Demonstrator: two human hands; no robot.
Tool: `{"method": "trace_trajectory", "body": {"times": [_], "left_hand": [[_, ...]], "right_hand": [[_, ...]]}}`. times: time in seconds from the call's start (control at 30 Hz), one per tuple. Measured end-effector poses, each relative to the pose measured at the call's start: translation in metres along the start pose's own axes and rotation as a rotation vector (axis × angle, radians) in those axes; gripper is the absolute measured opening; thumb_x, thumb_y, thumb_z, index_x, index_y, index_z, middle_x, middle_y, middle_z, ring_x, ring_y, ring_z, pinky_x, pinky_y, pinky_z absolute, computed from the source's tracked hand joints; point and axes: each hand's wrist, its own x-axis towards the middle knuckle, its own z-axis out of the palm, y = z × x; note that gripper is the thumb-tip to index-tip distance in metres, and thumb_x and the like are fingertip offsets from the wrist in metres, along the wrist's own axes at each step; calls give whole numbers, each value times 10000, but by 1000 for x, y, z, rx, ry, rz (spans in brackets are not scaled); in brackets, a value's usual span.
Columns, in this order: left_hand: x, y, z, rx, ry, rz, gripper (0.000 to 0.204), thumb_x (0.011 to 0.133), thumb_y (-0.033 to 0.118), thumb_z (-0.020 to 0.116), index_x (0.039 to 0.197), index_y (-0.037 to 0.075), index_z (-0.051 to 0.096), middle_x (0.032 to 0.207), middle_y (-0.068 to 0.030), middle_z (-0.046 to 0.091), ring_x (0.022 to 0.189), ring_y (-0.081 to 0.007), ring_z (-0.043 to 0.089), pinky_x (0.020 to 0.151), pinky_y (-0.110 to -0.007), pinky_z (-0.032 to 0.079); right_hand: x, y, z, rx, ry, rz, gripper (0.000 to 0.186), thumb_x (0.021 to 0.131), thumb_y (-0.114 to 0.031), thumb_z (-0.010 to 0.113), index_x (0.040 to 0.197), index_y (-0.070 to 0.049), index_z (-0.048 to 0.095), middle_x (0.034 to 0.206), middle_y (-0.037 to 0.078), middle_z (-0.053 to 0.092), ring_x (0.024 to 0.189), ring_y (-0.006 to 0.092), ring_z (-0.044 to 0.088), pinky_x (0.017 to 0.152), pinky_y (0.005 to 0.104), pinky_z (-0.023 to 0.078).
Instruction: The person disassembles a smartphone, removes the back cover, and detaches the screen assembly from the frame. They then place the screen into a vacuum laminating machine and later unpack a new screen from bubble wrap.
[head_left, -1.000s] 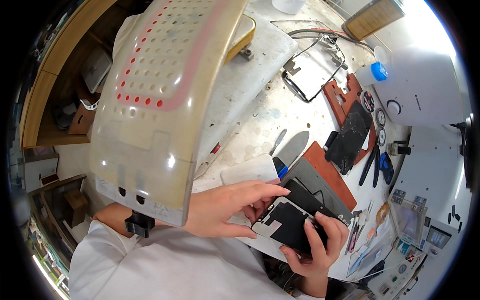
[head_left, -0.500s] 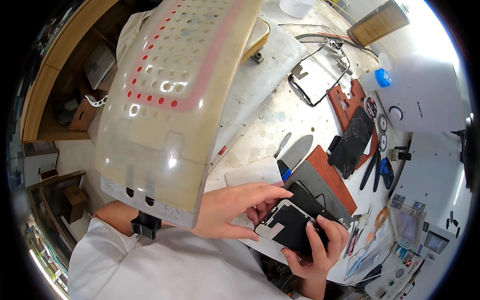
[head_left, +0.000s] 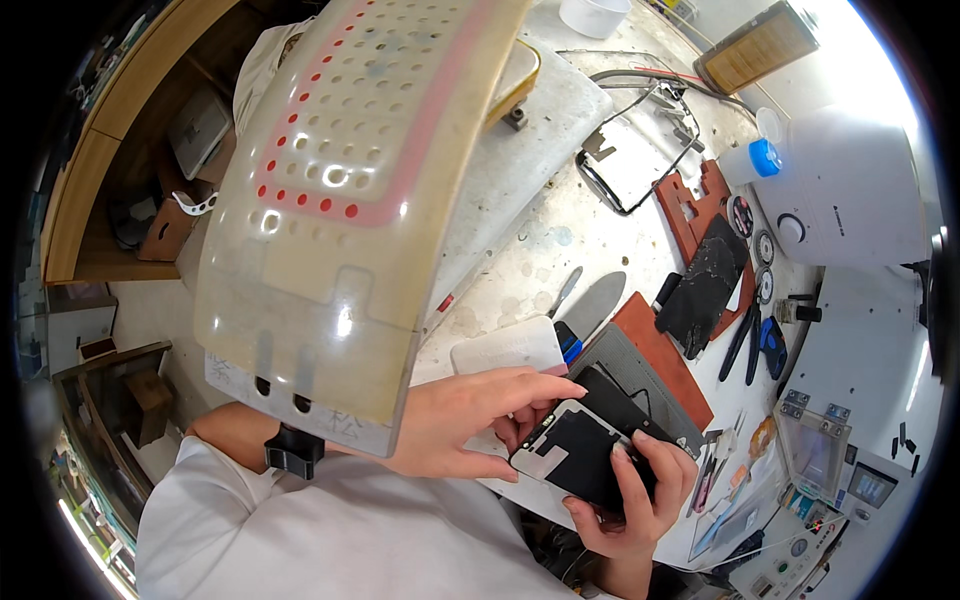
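Between my hands is a phone screen panel (head_left: 592,452), black on its back with a pale strip along its edge, tilted near the bench's front. My left hand (head_left: 465,420) holds its left end, fingers at the upper corner and thumb near the lower one. On the right, my right hand (head_left: 640,495) grips the other end, fingertips on the black face and thumb at the lower edge. Just behind the panel lies another dark flat piece (head_left: 615,398) with a thin black cable, on a grey pad (head_left: 655,385). The panel's underside is hidden.
A large translucent perforated cover (head_left: 310,260) hangs over my left forearm. Behind the pad sit a white block (head_left: 510,346) and a grey blade (head_left: 598,300). A cracked black panel (head_left: 705,285), blue-handled pliers (head_left: 770,345) and a white machine (head_left: 850,190) stand to the right.
The perforated cover sits very slightly farther right in view. Both hands and the screen panel show no visible movement.
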Motion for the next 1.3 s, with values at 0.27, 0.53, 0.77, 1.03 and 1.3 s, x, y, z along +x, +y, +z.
{"method": "trace_trajectory", "body": {"times": [0.27,0.53,0.77,1.03,1.3], "left_hand": [[0,-1,-1,28,1,-3,795,867,-35,703,1536,82,291,1287,-135,460,1105,-208,577,941,-321,542],[0,2,-1,47,6,3,801,862,-35,709,1536,87,295,1272,-131,466,1094,-208,581,935,-321,545],[0,-1,0,44,9,21,802,864,-31,710,1538,87,292,1256,-124,466,1080,-202,576,929,-318,545],[0,-1,0,44,6,14,795,868,-33,705,1538,81,292,1259,-126,462,1084,-203,570,933,-321,540],[0,-2,0,31,6,23,795,866,-37,705,1537,76,295,1253,-122,462,1097,-201,565,939,-321,537]], "right_hand": [[1,0,0,6,2,5,558,673,-403,847,1116,-92,715,1192,125,613,1037,292,547,857,413,409],[2,-1,0,8,2,10,560,666,-393,853,1116,-89,715,1187,123,618,1049,290,541,858,410,410],[3,-2,-1,11,-1,11,552,676,-393,853,1119,-94,714,1185,123,619,1047,291,538,858,412,410],[2,-1,0,10,8,2,561,681,-395,849,1133,-95,706,1181,126,619,1036,291,544,849,412,415],[2,0,0,11,13,-6,559,680,-390,847,1135,-96,703,1174,129,623,1028,294,552,845,410,416]]}}
